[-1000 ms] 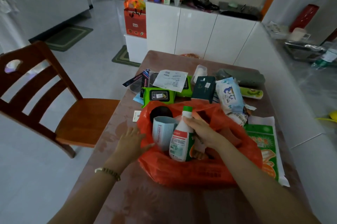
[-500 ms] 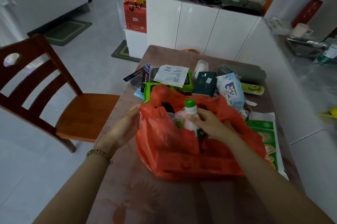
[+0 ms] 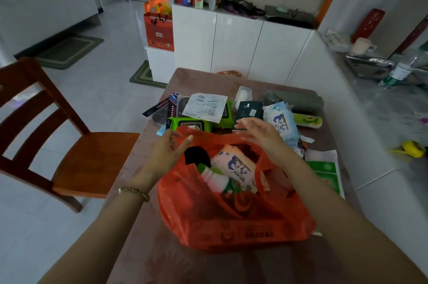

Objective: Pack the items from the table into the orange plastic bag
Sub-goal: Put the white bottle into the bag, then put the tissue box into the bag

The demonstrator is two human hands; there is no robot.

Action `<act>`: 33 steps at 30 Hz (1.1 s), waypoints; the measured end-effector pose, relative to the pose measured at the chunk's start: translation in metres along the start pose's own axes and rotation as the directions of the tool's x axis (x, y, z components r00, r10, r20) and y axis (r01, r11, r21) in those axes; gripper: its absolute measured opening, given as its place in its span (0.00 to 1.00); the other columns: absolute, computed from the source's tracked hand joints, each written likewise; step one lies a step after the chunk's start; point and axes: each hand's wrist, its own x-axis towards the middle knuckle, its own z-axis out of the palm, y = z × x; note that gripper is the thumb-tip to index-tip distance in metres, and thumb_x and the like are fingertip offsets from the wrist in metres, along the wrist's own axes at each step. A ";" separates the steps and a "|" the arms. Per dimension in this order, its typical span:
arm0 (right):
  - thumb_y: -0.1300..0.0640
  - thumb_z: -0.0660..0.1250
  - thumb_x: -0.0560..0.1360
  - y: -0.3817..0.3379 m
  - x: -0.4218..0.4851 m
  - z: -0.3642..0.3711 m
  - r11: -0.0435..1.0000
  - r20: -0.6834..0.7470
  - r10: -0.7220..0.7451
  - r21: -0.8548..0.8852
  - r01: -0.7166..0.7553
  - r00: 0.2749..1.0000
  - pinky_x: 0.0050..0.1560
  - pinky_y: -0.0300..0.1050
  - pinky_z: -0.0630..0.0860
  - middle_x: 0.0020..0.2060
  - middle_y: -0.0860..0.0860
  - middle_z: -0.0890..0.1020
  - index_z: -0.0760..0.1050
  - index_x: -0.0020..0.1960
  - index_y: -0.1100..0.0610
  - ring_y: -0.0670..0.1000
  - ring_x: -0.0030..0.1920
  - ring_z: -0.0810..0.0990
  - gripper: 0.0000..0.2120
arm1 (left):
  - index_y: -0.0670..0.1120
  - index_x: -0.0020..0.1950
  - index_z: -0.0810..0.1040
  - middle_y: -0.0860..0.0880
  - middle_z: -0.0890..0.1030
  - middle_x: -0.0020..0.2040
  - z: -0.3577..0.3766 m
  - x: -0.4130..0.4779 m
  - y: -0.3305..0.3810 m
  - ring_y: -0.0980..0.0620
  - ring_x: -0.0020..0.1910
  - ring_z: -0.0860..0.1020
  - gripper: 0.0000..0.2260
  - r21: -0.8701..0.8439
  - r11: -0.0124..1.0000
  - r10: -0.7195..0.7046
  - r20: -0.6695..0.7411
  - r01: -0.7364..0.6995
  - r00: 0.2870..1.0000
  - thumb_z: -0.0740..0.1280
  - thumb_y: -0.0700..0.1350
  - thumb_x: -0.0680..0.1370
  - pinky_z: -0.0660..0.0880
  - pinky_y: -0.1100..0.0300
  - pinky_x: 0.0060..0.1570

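Note:
The orange plastic bag stands open on the brown table. Inside it lie a white bottle with a green cap, a pink-white wipes pack and a black item. My left hand is at the bag's left rim, fingers apart. My right hand hovers palm down over the far rim, fingers spread, holding nothing. Behind the bag lie a green wipes pack, a white printed pouch, a dark green box and a blue wipes pack.
Further back are a grey pouch, a small white container and a green case. A green-white packet lies right of the bag. A wooden chair stands left; white cabinets enclose the back and right.
My right hand has let go of the bottle, which now lies in the bag, and has risen over the far rim. My left hand has opened off the bag's edge.

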 end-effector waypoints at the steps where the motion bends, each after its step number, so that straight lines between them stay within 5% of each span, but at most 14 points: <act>1: 0.52 0.61 0.78 0.002 0.008 -0.006 0.999 -0.048 0.015 0.029 -0.014 0.999 0.51 0.39 0.78 0.52 0.50 0.82 0.78 0.53 0.51 0.48 0.52 0.82 0.08 | 0.47 0.56 0.74 0.49 0.79 0.44 0.002 0.009 0.007 0.56 0.41 0.76 0.18 0.037 0.999 0.023 -0.015 -0.022 1.000 0.62 0.59 0.76 0.71 0.67 0.35; 6: 0.49 0.68 0.74 0.027 0.053 -0.044 0.975 -0.248 0.176 0.175 -0.135 0.952 0.58 0.49 0.77 0.53 0.53 0.81 0.77 0.52 0.49 0.51 0.55 0.80 0.08 | 0.43 0.53 0.74 0.50 0.79 0.45 0.041 0.073 0.033 0.48 0.42 0.78 0.15 -0.222 0.975 -0.002 0.086 0.021 0.996 0.65 0.54 0.76 0.73 0.61 0.39; 9: 0.51 0.68 0.74 0.050 0.080 -0.061 0.924 -0.237 0.339 0.264 -0.276 0.910 0.59 0.53 0.77 0.56 0.60 0.80 0.76 0.53 0.56 0.54 0.53 0.80 0.11 | 0.43 0.61 0.72 0.46 0.79 0.55 0.075 0.111 0.045 0.52 0.43 0.75 0.20 -0.214 0.973 -0.036 0.224 0.085 0.974 0.62 0.56 0.77 0.71 0.60 0.40; 13: 0.53 0.65 0.77 0.072 0.108 -0.066 0.861 -0.158 0.478 0.276 -0.427 0.864 0.36 0.38 0.77 0.52 0.54 0.79 0.72 0.56 0.56 0.50 0.46 0.79 0.10 | 0.42 0.68 0.67 0.42 0.72 0.65 0.127 0.151 0.055 0.45 0.60 0.73 0.23 -0.038 0.994 -0.073 0.452 0.101 0.889 0.52 0.56 0.81 0.67 0.57 0.55; 15: 0.54 0.67 0.76 0.088 0.124 -0.063 0.837 -0.154 0.511 0.315 -0.448 0.846 0.32 0.37 0.78 0.51 0.54 0.79 0.71 0.60 0.58 0.50 0.45 0.80 0.15 | 0.40 0.70 0.65 0.42 0.71 0.67 0.152 0.168 0.053 0.46 0.63 0.71 0.27 -0.077 0.978 -0.130 0.510 0.196 0.851 0.51 0.58 0.80 0.66 0.58 0.58; 17: 0.52 0.71 0.72 0.105 0.141 -0.056 0.864 -0.248 0.495 0.241 -0.442 0.833 0.45 0.42 0.79 0.57 0.54 0.79 0.70 0.65 0.58 0.54 0.52 0.80 0.25 | 0.39 0.70 0.64 0.44 0.71 0.66 0.170 0.179 0.048 0.47 0.64 0.71 0.31 -0.145 0.943 -0.182 0.529 0.300 0.829 0.53 0.62 0.78 0.67 0.59 0.60; 20: 0.51 0.76 0.66 0.121 0.156 -0.051 0.892 -0.361 0.451 0.170 -0.418 0.816 0.60 0.49 0.76 0.63 0.56 0.78 0.68 0.67 0.60 0.55 0.60 0.78 0.34 | 0.39 0.72 0.62 0.42 0.69 0.70 0.189 0.188 0.042 0.44 0.69 0.67 0.24 -0.169 0.924 -0.212 0.519 0.343 0.828 0.52 0.54 0.81 0.64 0.58 0.64; 23: 0.50 0.77 0.64 0.118 0.157 -0.060 0.895 -0.347 0.447 0.191 -0.404 0.825 0.58 0.49 0.78 0.61 0.55 0.78 0.69 0.67 0.59 0.54 0.57 0.79 0.36 | 0.41 0.72 0.63 0.41 0.67 0.72 0.201 0.193 0.041 0.44 0.71 0.66 0.23 -0.210 0.919 -0.179 0.530 0.333 0.829 0.52 0.54 0.81 0.62 0.59 0.66; 26: 0.49 0.77 0.65 0.106 0.149 -0.094 0.928 -0.308 0.350 0.241 -0.283 0.885 0.48 0.42 0.81 0.57 0.53 0.80 0.72 0.63 0.56 0.50 0.52 0.81 0.30 | 0.45 0.70 0.65 0.44 0.72 0.67 0.204 0.196 0.063 0.52 0.59 0.74 0.22 -0.343 0.877 -0.113 0.535 0.337 0.837 0.59 0.54 0.79 0.72 0.74 0.49; 28: 0.52 0.74 0.69 0.090 0.135 -0.122 0.955 -0.269 0.254 0.224 -0.197 0.929 0.44 0.38 0.80 0.55 0.50 0.79 0.73 0.58 0.50 0.46 0.52 0.79 0.20 | 0.49 0.63 0.72 0.48 0.78 0.61 0.212 0.201 0.082 0.53 0.53 0.80 0.21 -0.482 0.759 -0.061 0.615 0.436 0.786 0.64 0.57 0.75 0.78 0.68 0.45; 30: 0.45 0.72 0.68 0.088 0.126 -0.149 0.983 -0.290 0.183 0.041 -0.179 0.939 0.54 0.44 0.78 0.59 0.49 0.76 0.73 0.56 0.45 0.47 0.58 0.76 0.19 | 0.54 0.59 0.75 0.52 0.82 0.55 0.229 0.202 0.096 0.53 0.52 0.81 0.15 -0.536 0.688 -0.012 0.665 0.489 0.747 0.66 0.56 0.74 0.80 0.62 0.47; 33: 0.32 0.70 0.61 0.101 0.119 -0.166 0.965 -0.333 0.181 -0.119 -0.232 0.925 0.62 0.50 0.74 0.65 0.49 0.70 0.70 0.61 0.44 0.49 0.64 0.71 0.32 | 0.48 0.66 0.72 0.48 0.80 0.60 0.261 0.197 0.105 0.51 0.55 0.80 0.37 -0.483 0.735 -0.036 0.673 0.476 0.739 0.72 0.66 0.63 0.80 0.59 0.52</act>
